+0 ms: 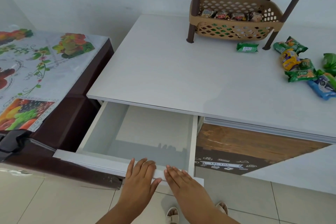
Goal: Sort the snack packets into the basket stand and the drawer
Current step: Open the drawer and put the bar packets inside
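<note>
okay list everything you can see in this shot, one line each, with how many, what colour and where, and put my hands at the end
drawer: one, white, pulled open below the counter, nothing visible inside
counter: one, white, above the drawer
basket stand: one, beige baskets on brown poles, at the back of the counter
packets in the basket: several, mixed colours, in the lower basket visible in full
lone green packet: one, green, on the counter just in front of the stand
loose snack packets: a pile, mostly green with yellow and blue, at the counter's right edge
fruit-print cloth: one, white with coloured fruit, on the dark unit at left
left hand: flat on the drawer's front edge
right hand: flat on the drawer's front edge, beside the left
</note>
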